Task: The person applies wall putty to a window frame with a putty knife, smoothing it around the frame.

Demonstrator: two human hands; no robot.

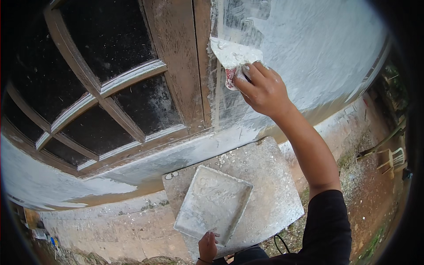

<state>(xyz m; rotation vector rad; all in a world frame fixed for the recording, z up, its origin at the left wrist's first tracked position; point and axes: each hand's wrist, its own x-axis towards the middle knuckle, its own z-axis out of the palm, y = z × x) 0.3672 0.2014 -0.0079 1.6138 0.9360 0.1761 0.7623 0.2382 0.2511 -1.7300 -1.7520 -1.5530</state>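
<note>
My right hand (263, 88) is closed around a putty knife (236, 55), its wide blade coated with wet white filler. The blade lies against the wall (304, 39) just right of the wooden window frame, over a grey, partly coated strip. Below, a shallow rectangular tray (187, 201) holds white filler and is smeared with it along the rim. At the tray's near edge is my left hand (207, 248), its whitened fingers curled over the rim. Part of that hand is out of view below.
The tray rests on a speckled, paint-spattered board (276, 185) that stands beneath the window. A worn brown window frame (179, 57) with dark panes fills the upper left. Bare ground (362, 185) lies to the right, with a pale plastic chair (392, 160) farther off.
</note>
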